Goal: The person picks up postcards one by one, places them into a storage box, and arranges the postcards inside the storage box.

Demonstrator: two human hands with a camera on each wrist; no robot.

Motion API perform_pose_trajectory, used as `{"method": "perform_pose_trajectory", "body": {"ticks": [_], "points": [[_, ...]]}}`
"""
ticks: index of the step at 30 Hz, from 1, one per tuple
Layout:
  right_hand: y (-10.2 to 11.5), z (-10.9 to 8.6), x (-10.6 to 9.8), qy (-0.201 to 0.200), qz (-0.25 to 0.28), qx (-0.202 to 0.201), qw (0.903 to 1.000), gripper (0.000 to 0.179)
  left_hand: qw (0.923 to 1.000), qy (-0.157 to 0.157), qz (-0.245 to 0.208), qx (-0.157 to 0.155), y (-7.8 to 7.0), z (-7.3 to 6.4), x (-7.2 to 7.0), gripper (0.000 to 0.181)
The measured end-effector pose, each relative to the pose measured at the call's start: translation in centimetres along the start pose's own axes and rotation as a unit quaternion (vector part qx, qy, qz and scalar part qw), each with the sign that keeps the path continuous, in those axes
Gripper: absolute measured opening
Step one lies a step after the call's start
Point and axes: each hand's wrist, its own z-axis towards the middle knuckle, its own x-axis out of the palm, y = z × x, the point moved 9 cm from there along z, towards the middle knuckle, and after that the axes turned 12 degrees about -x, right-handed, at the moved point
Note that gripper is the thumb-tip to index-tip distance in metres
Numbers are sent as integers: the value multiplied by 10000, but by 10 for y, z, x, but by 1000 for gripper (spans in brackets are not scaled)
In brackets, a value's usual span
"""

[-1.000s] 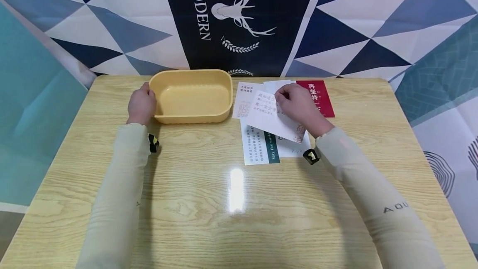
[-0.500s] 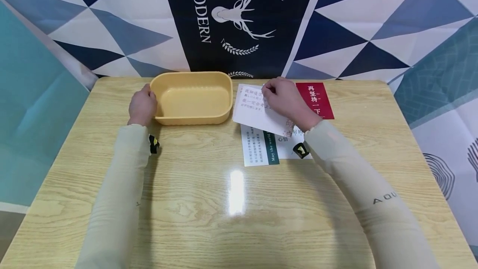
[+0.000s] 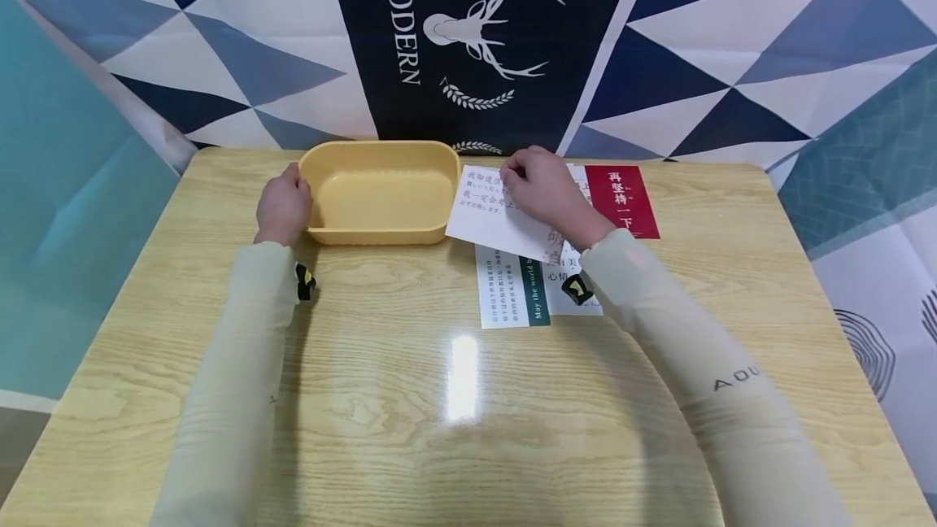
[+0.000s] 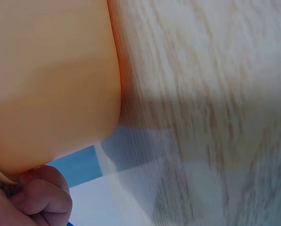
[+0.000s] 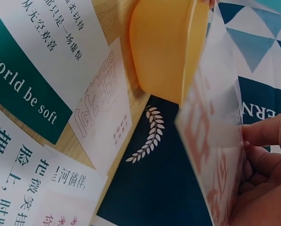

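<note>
I read "再坚持一下" on the red card (image 3: 631, 203), "world be soft" on the green-banded card (image 5: 36, 75). Right hand (image 3: 545, 191) pinches a pink-lettered card (image 3: 498, 222), now further left, beside the yellow basin (image 3: 376, 236); left hand (image 3: 284, 206) grips its rim.

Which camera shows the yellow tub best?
The head view: the yellow tub appears almost whole there, inside included. The left wrist view shows only part of its outside, close up; the right wrist view, one cropped end.
</note>
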Motion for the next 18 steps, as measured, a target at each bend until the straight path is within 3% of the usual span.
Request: {"method": "perform_pose_trajectory", "body": {"ticks": [18], "points": [[20, 19, 5, 219, -54, -196, 9996, 31, 10000, -65, 45, 20, -1, -1, -1, 40]]}}
